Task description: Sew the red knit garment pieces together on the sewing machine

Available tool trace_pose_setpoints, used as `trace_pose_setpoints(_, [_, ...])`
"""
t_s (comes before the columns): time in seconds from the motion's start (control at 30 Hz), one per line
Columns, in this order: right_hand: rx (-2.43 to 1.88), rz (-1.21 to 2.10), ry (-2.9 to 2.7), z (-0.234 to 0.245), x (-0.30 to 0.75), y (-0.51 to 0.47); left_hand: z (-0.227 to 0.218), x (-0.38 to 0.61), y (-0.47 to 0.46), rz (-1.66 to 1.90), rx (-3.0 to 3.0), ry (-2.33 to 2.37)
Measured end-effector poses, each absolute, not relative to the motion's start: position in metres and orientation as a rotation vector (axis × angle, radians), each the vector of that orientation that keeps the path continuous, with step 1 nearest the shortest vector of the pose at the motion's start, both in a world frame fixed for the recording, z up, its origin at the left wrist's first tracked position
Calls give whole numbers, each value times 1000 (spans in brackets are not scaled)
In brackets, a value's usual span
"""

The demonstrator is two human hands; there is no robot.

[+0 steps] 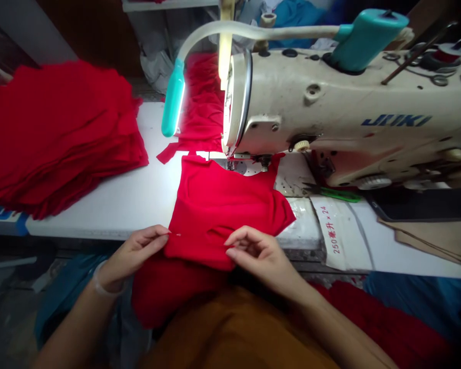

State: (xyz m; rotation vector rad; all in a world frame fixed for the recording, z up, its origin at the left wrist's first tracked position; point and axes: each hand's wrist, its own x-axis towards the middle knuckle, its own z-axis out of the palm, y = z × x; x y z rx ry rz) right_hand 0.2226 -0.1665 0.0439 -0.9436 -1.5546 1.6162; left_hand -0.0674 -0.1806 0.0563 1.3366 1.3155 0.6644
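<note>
A piece of red fabric point(226, 197) lies in front of the sewing machine point(299, 102), its near edge drooping over the table's front. At the left of that edge my left hand point(142, 251) pinches the fabric between thumb and fingertips. My right hand point(259, 253) pinches the same near edge further right, its thumb and forefinger close together. Between the hands the cloth shows a small fold and a tiny pale mark. The far edge of the fabric sits just before the presser foot point(230, 164). More red cloth hangs over my lap below.
A tall stack of red fabric point(65, 138) stands on the left of the white table point(100, 205). A teal lamp point(172, 102) bends down beside the needle. Green-handled snips point(338, 193) and a dark phone point(422, 205) lie at the right. Gathered red cloth point(202, 107) lies behind the needle.
</note>
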Motion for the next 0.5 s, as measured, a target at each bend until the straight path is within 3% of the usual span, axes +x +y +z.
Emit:
trace_pose_setpoints(0.13, [-374,1002,-2158,64,203,-160,105,-74,-148,740,1797,1491])
trace_pose_setpoints(0.23, [-412,386,-2338,62,206,-136,121,-51,-84,698,2227,1325])
trace_pose_setpoints(0.37, [-854,99,-2434,30,229,-94,76,-1,4,682,2394,1016])
trace_pose_setpoints(0.5, [-1048,128,-2468,-2,247,-74,20,27,43,543,2399,1047])
